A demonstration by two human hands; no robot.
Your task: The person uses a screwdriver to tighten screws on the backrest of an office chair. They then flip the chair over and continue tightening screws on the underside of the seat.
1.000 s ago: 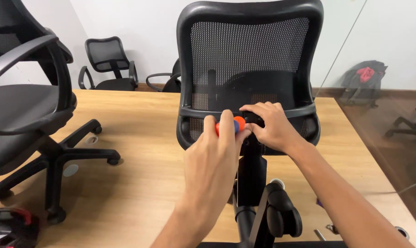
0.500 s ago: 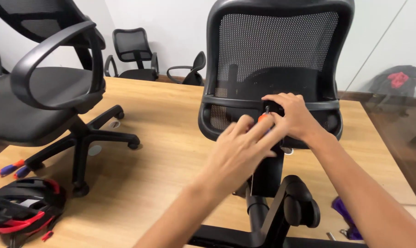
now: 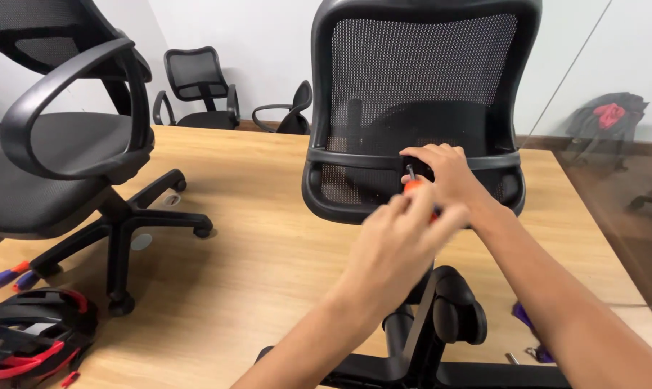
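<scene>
**a:** so where's this at? looks like the mesh chair back [image 3: 423,79] is standing up on the wooden worktop [image 3: 261,238], with the wheeled base [image 3: 441,324] lying on its side just in front of it.

**b:** yeah, mid-fastening i'd say. the left hand [image 3: 398,248] has its grip closed round an orange-handled screwdriver [image 3: 414,186], and the tip points up into the lower bar of the back, right by the bracket. right hand [image 3: 444,173] sits on that bar beside the tip, fingers curled onto it, steadying things.

**a:** is the screw in?

**b:** can't tell, the hands cover the spot. my guess is that the joint's being worked on now and isn't finished, since the driver's on it.

**a:** what's left then?

**b:** no seat or arms on this one as far as i can see, so plenty. compare the complete office chair [image 3: 59,158] also up on the worktop at the left. there's a black and red helmet [image 3: 30,342] and two more screwdrivers [image 3: 9,277] by the near left edge.
</scene>
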